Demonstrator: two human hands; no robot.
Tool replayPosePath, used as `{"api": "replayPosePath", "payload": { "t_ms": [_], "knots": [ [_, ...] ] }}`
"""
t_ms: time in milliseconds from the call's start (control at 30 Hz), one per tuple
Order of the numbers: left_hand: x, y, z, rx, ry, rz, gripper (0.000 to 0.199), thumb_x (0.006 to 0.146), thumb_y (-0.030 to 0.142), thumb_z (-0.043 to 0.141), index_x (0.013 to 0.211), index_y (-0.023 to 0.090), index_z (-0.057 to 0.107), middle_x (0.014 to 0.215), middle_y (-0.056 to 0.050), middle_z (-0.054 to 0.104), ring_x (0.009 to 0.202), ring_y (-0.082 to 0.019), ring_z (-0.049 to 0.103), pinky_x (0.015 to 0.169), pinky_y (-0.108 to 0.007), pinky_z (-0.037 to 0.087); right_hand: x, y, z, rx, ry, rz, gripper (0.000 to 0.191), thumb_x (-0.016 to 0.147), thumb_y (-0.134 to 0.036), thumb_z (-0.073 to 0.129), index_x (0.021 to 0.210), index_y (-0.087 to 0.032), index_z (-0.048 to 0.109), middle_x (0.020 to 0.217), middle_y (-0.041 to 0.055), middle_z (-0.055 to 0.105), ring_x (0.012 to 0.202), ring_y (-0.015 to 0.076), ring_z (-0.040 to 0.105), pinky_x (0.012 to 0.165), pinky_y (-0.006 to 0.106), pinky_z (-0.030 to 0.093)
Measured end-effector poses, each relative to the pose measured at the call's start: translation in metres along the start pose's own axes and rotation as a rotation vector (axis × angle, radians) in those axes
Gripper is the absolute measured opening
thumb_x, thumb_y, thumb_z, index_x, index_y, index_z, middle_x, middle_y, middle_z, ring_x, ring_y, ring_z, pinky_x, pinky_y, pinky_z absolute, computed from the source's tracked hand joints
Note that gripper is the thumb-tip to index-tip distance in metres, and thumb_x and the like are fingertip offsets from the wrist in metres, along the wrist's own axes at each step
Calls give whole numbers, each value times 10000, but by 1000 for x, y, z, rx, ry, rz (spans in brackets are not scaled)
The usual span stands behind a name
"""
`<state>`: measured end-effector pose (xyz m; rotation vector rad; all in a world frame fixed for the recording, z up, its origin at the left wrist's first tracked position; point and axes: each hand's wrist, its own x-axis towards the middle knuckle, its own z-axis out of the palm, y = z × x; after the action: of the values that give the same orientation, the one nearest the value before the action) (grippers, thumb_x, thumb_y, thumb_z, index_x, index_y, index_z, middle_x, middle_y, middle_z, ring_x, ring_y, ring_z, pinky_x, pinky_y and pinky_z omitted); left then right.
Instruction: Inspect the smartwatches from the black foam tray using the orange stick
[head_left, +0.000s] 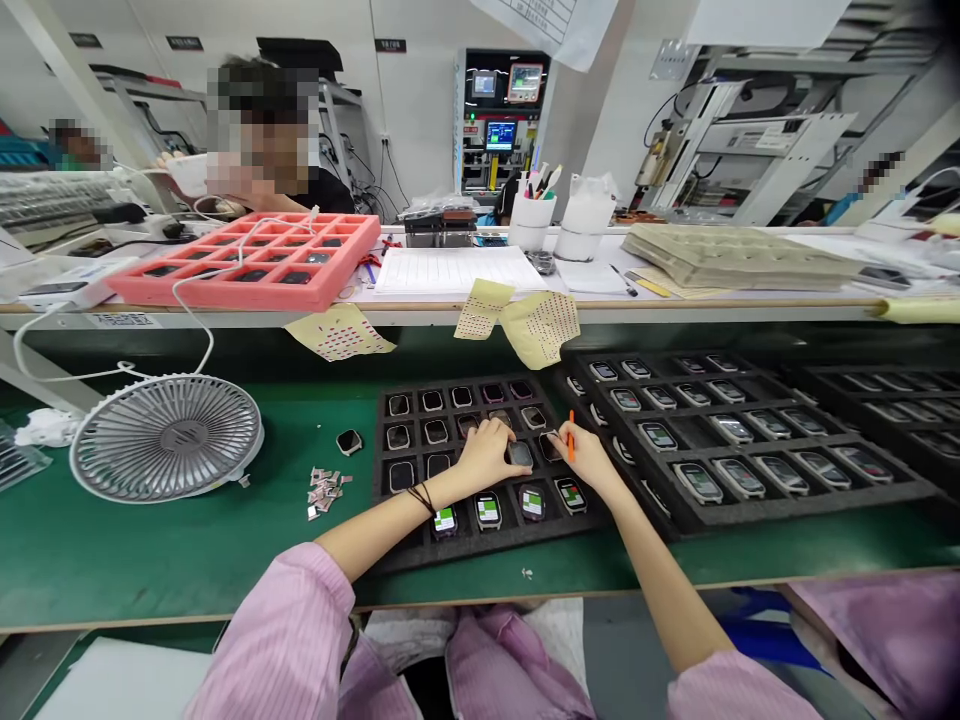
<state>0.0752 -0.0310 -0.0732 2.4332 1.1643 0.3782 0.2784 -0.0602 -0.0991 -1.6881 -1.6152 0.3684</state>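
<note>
A black foam tray [450,459] holds smartwatches in rows of square pockets. My left hand [484,458] reaches over its middle, thumb and fingers closed around the edges of a dark-screened smartwatch [520,456]. My right hand [589,458] is closed on a slim orange stick-like tool [571,432] at the tray's right side, beside another watch that it partly hides. The tool's lower end is hidden by the fingers. In the front row, several watches have lit green-and-white screens, among them a lit watch [488,510]. Most watches farther back have dark screens.
More foam trays of watches [739,505] stand at the right. On the green bench [300,550] lie a loose watch [349,441], small pinkish scraps [325,490] and a grey fan [172,440]. A shelf above bears a pink foam tray [330,290]. Someone sits across the bench.
</note>
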Motion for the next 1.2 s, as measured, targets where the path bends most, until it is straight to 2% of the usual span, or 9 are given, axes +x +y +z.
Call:
{"api": "replayPosePath", "payload": {
  "t_ms": [200,300,400,500,700,833,967,1067,1200],
  "knots": [
    [-28,-9,-30,84,60,-10,347,882,486,590,974,152,590,1069,-94,630,1023,-269,593,896,-414,435,-36,-25,-13,9,71,-35,362,894,-512,481,687,-253,335,617,-8,539,526,160,500,589,290,412],
    [-50,-14,-50,119,46,-41,243,932,395,540,920,162,603,1003,-67,655,945,-230,624,842,-368,447,-51,-41,-1,37,-4,-92,312,921,-458,466,718,-251,350,684,15,589,591,180,557,632,308,457],
    [-69,-17,-58,181,-12,-78,219,936,361,537,900,159,613,976,-67,674,924,-236,637,817,-369,443,-50,-43,14,-24,84,-145,247,927,-425,436,765,-249,371,839,96,637,829,261,632,774,391,488],
    [-88,-22,-56,212,-66,-109,214,941,343,529,877,161,621,950,-65,691,919,-242,646,826,-378,436,-39,-31,18,-109,116,-136,232,924,-430,389,781,-247,392,890,136,639,934,309,635,809,434,488],
    [-120,-38,-50,207,-69,-127,228,952,332,497,861,178,637,903,-49,679,853,-212,650,753,-329,449,-54,-35,9,-131,3,-40,303,939,-452,407,712,-254,381,657,46,597,599,232,612,598,338,463],
    [-130,-37,-42,275,-59,-110,254,971,343,456,952,166,638,999,-74,661,906,-222,637,777,-345,454,-71,-59,22,-53,1,-140,260,961,-412,415,759,-249,396,886,109,661,863,264,654,787,389,499],
    [-132,-32,-30,396,-72,-87,259,977,323,443,984,151,636,1029,-101,636,930,-254,611,769,-374,450,-61,-48,40,-258,72,-192,272,972,-430,332,847,-222,455,970,175,641,1053,343,593,947,533,429],
    [-134,-31,-21,422,-38,-53,229,966,311,466,989,154,631,1032,-107,619,928,-262,597,759,-376,449,-50,-27,40,-366,65,-161,333,976,-468,283,833,-215,446,885,171,641,934,348,611,949,573,411],
    [-134,-32,-13,383,-6,-72,223,974,295,451,975,148,618,1002,-101,609,928,-254,601,791,-379,469,-54,-26,27,-300,35,-136,337,981,-493,299,773,-243,387,733,87,594,737,286,587,816,479,463]
  ]
}}
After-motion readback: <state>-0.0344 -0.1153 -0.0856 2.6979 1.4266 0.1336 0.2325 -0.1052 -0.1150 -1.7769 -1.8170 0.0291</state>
